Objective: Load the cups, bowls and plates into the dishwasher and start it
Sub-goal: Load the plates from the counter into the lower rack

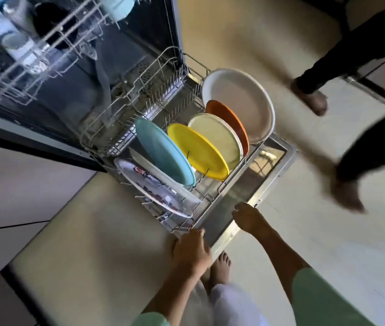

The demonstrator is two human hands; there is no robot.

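The dishwasher door (266,175) lies open and flat, with the lower rack (139,95) pulled out over it. Standing in the rack are a patterned plate (149,187), a white plate (163,177), a light blue plate (163,149), a yellow plate (198,151), a cream plate (217,135), an orange plate (231,118) and a large white plate (241,104). My left hand (191,250) is curled on the rack's near front corner. My right hand (248,217) is curled over the door's outer edge. The upper rack (34,57) holds glasses and a pale blue bowl (116,5), all blurred.
Another person's legs in dark trousers (363,55) stride across the tiled floor at the right, close to the door. My bare foot (219,267) stands just behind the door's near corner. Cabinet fronts (22,184) run along the left.
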